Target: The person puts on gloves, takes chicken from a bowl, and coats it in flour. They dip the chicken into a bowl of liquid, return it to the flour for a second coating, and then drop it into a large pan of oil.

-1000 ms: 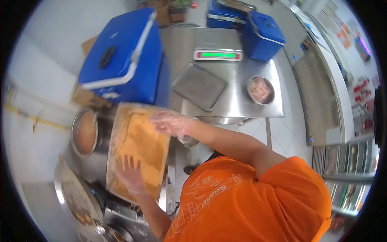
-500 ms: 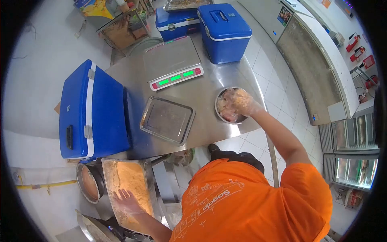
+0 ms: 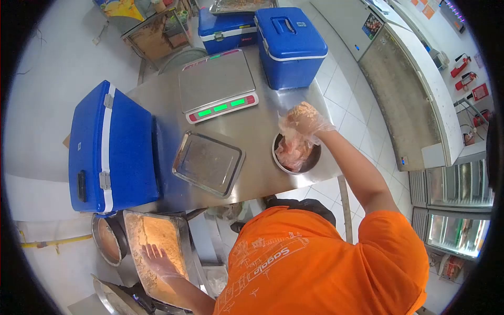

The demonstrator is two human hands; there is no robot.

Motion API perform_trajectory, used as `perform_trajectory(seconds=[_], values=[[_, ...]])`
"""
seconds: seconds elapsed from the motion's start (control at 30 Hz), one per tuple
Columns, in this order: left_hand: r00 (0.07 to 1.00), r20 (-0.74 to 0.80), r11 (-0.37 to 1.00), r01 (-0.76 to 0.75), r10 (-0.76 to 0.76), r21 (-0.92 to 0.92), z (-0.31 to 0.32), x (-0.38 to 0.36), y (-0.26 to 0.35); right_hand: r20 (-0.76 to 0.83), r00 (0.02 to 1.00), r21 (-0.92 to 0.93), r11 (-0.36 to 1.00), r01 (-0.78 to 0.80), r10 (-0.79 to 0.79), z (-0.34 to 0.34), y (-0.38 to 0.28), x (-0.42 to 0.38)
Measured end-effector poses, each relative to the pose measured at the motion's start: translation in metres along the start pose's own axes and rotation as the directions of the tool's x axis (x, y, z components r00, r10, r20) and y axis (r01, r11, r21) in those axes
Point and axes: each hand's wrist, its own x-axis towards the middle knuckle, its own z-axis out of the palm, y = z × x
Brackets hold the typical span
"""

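My right hand, in a clear plastic glove with orange crumbs on its knuckles, is closed on pale pink raw meat. The meat hangs from it into a round metal bowl near the table's right edge; filmy clear plastic around it partly hides its shape. Down at the lower left, my left hand also wears a clear glove. Its fingers are spread and hold nothing, just over or touching the orange crumb coating in a deep metal tray.
On the steel table are a shallow metal tray, a lit digital scale and blue cool boxes. A round pan stands left of the crumb tray. White freezers line the right.
My right hand has risen from the bowl, drawing the pink meat upward beneath it. My left hand stays spread over the crumbs. The whole view has shifted slightly.
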Motion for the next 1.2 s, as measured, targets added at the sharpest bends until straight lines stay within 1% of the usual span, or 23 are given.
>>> perform_trajectory(seconds=[0.03,0.13,0.17,0.2,0.23,0.33,0.43,0.47,0.5,0.53,0.6,0.63,0.67,0.7,0.73,0.77,0.8,0.87,0.97,1.03,1.1,1.13,1.2], values=[[1.000,-0.011,1.000,0.013,-0.013,-0.006,-0.002,0.003,-0.004,0.019,1.000,-0.029,1.000,-0.011,0.012,-0.012,0.000,0.000],[0.997,-0.074,0.999,0.026,-0.023,0.043,-0.008,0.010,-0.012,-0.067,0.993,-0.084,0.992,0.094,-0.100,-0.004,0.031,-0.002],[0.996,-0.084,0.999,0.033,-0.031,0.030,-0.011,0.012,-0.015,-0.100,0.995,0.062,0.998,-0.021,0.027,0.000,0.031,-0.004],[0.995,-0.096,0.999,0.039,-0.037,0.018,-0.016,0.015,-0.017,-0.112,0.981,0.211,0.969,-0.130,0.156,-0.001,0.019,-0.011],[0.993,-0.106,0.999,0.045,-0.044,0.002,-0.020,0.019,-0.021,-0.109,0.953,0.353,0.907,-0.227,0.281,0.000,0.011,-0.016],[0.993,-0.108,0.999,0.049,-0.047,0.018,-0.040,0.033,-0.030,-0.193,0.944,0.561,0.820,-0.117,0.267,0.026,0.002,-0.028],[0.990,-0.142,0.999,0.028,-0.022,0.042,-0.043,0.033,-0.028,-0.362,0.880,0.339,0.923,-0.184,0.308,0.022,-0.031,-0.049],[0.989,-0.147,0.999,0.031,-0.026,0.036,-0.044,0.032,-0.025,-0.263,0.963,0.046,0.997,-0.054,0.064,0.016,-0.048,-0.053],[0.988,-0.149,0.999,0.033,-0.029,0.027,-0.043,0.032,-0.024,-0.173,0.981,-0.139,0.988,0.066,-0.090,0.017,-0.057,-0.058],[0.988,-0.150,0.999,0.036,-0.033,0.016,-0.042,0.032,-0.025,-0.076,0.980,-0.261,0.952,0.159,-0.184,0.030,-0.060,-0.058],[0.990,-0.133,0.999,0.041,-0.039,0.008,-0.046,0.039,-0.032,0.020,0.971,-0.300,0.926,0.231,-0.236,0.068,-0.046,-0.049],[0.991,-0.130,0.999,0.042,-0.041,0.003,-0.049,0.041,-0.035,0.038,0.965,-0.257,0.931,0.260,-0.259,0.086,-0.031,-0.041],[0.992,-0.121,0.999,0.037,-0.037,-0.003,-0.049,0.039,-0.036,0.031,0.961,-0.131,0.952,0.277,-0.276,0.103,-0.016,-0.030],[0.993,-0.115,0.999,0.032,-0.032,-0.005,-0.048,0.036,-0.036,0.036,0.953,0.127,0.947,0.296,-0.302,0.117,-0.001,-0.017],[0.994,-0.106,1.000,0.027,-0.028,-0.004,-0.047,0.034,-0.035,0.209,0.938,-0.441,0.830,0.342,-0.276,0.097,-0.011,-0.016],[0.993,-0.111,1.000,0.028,-0.029,-0.004,-0.046,0.031,-0.034,0.093,0.967,-0.257,0.933,0.253,-0.237,0.108,-0.001,-0.010],[0.993,-0.117,1.000,0.029,-0.029,-0.001,-0.045,0.028,-0.034,-0.012,0.986,-0.048,0.985,0.167,-0.168,0.132,0.016,-0.003],[0.990,-0.129,0.999,0.047,-0.047,-0.002,-0.050,0.025,-0.035,-0.020,0.999,-0.358,0.933,0.031,-0.041,0.123,0.010,0.004],[0.985,-0.151,0.997,0.075,-0.078,-0.026,-0.062,0.023,-0.041,0.239,0.970,-0.374,0.926,0.058,0.036,0.087,-0.006,0.012],[0.985,-0.148,0.996,0.083,-0.088,-0.036,-0.070,0.021,-0.045,0.295,0.954,-0.357,0.932,0.057,0.054,0.029,-0.050,-0.003],[0.983,-0.162,0.996,0.087,-0.087,-0.009,-0.074,0.017,-0.045,0.227,0.974,-0.334,0.940,0.065,0.014,0.023,-0.051,-0.008],[0.982,-0.166,0.996,0.090,-0.087,0.009,-0.076,0.014,-0.044,0.130,0.991,-0.316,0.946,0.072,-0.032,0.043,-0.026,-0.012],[0.982,-0.173,0.996,0.084,-0.078,0.028,-0.078,0.010,-0.047,0.052,0.989,-0.205,0.968,0.148,-0.140,0.079,0.025,-0.009]])
